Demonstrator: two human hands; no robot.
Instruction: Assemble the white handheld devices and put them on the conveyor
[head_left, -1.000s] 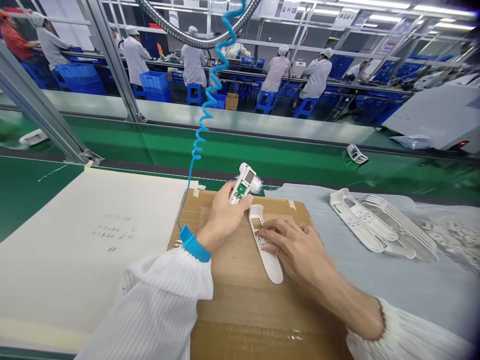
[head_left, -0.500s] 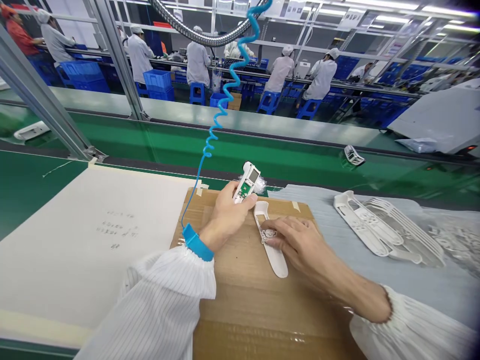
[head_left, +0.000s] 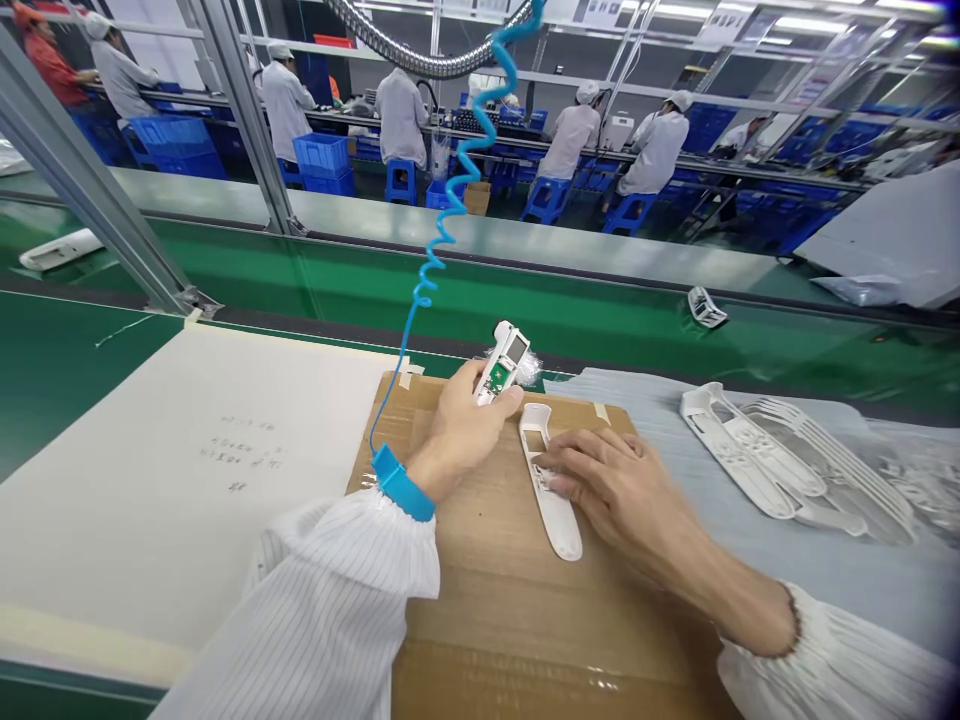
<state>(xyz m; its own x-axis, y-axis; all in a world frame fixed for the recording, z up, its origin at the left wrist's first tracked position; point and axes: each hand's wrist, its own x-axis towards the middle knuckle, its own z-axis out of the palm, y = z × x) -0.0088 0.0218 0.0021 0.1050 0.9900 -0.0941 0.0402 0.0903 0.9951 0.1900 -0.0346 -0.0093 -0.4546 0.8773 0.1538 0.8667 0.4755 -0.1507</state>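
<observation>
My left hand (head_left: pixel 474 415) is closed around a white handheld device (head_left: pixel 504 362), raised above the far edge of the cardboard. Its small screen and a green circuit board lie exposed. A long white plastic cover (head_left: pixel 559 520) lies on the cardboard with its hollow side up and a rectangular window near the top. Over the cover's middle, the thumb and fingers of my right hand (head_left: pixel 604 480) pinch a small white plastic part (head_left: pixel 543 478), partly hidden by the fingertips. A blue wrist strap (head_left: pixel 403 485) with a coiled cord sits on my left wrist.
Beneath the work is a cardboard sheet (head_left: pixel 480 600). More white covers (head_left: pixel 750 455) lie stacked at right, beside a bag of small white parts (head_left: pixel 922 480). Beyond runs a green conveyor belt (head_left: pixel 600 310) carrying a device piece (head_left: pixel 706 307). The coiled blue cord (head_left: pixel 450 210) hangs ahead.
The small white part sits lower against the cover, more hidden by my right fingers. The view has shifted slightly; my left hand keeps hold of the device.
</observation>
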